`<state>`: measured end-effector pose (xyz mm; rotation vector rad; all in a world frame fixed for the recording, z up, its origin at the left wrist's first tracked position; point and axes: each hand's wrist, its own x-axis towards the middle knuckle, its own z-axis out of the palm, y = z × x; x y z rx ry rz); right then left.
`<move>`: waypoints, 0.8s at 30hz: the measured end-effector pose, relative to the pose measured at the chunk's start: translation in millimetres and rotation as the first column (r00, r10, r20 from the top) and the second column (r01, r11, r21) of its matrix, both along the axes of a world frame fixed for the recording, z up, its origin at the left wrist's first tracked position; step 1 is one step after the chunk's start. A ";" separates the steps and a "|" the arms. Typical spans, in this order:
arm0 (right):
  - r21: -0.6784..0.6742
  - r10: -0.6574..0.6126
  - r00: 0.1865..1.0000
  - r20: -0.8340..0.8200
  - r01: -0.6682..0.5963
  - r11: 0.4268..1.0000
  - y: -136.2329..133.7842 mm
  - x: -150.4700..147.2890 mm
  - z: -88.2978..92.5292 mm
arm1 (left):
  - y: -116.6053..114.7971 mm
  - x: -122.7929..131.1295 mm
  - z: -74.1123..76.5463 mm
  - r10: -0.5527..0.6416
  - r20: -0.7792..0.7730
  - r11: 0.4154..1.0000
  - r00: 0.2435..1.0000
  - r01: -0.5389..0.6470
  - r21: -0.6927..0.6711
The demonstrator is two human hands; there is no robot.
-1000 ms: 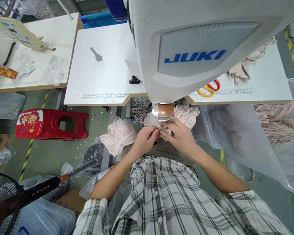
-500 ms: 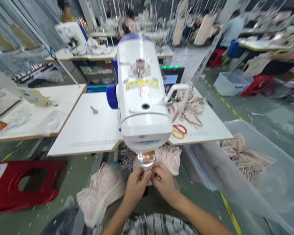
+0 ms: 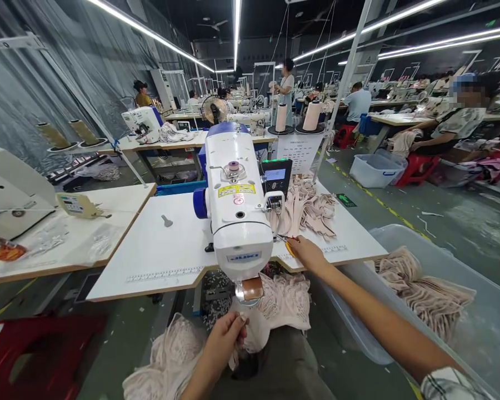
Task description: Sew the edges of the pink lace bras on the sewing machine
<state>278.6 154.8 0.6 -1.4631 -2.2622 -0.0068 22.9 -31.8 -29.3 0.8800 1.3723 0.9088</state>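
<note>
My left hand (image 3: 227, 336) is closed in a pinch on the edge of a pale pink bra (image 3: 257, 331), just below the sewing head of a white sewing machine (image 3: 237, 233). The bra's lace part (image 3: 287, 297) spreads to the right, under the table edge. My right hand (image 3: 306, 253) is reached out to the tabletop at the right of the machine. Its fingers are closed around the handles of a small pair of scissors (image 3: 291, 248), whose metal blades point left toward the machine.
A pile of pink fabric strips (image 3: 308, 208) lies on the white table (image 3: 158, 258) behind my right hand. A clear plastic bin (image 3: 479, 355) with stacked pink pieces stands at the right. More bras (image 3: 170, 355) hang at my left, near a red stool (image 3: 62, 355).
My right hand has left the bra and moved up and right to the scissors on the table. My left hand keeps its pinch, slightly lower. The view has tilted up.
</note>
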 end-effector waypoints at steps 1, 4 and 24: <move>-0.036 -0.028 0.999 0.033 0.029 0.999 2.3 2.3 1.7 | -0.4 -0.8 -0.1 0.008 0.016 1.000 1.000 -0.008 0.000; -0.160 -0.081 0.991 0.110 0.099 0.982 0.7 11.9 5.3 | 0.7 -4.2 3.5 0.034 0.085 0.999 0.996 -0.032 -0.029; -0.414 0.366 0.918 -0.150 -0.394 0.820 -181.3 -19.7 -9.8 | -2.7 -12.4 2.4 0.044 0.306 0.993 0.951 -0.007 -0.121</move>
